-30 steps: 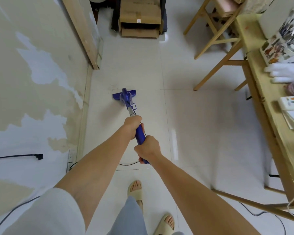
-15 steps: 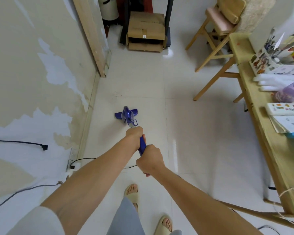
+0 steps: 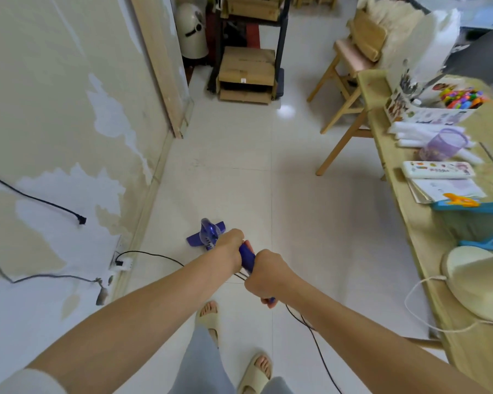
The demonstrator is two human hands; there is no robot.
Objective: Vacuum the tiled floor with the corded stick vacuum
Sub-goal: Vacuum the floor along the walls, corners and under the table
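Stick vacuum (image 3: pixel 208 234) pulled nearer, both hands gripping

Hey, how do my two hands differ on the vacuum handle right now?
The left hand grips the blue vacuum handle higher up the stick, nearer the floor head; the right hand grips the handle's end, closer to the body. The black cord trails away below the right hand, not the left hand. Both hands are wrapped round the same handle, nearly touching.
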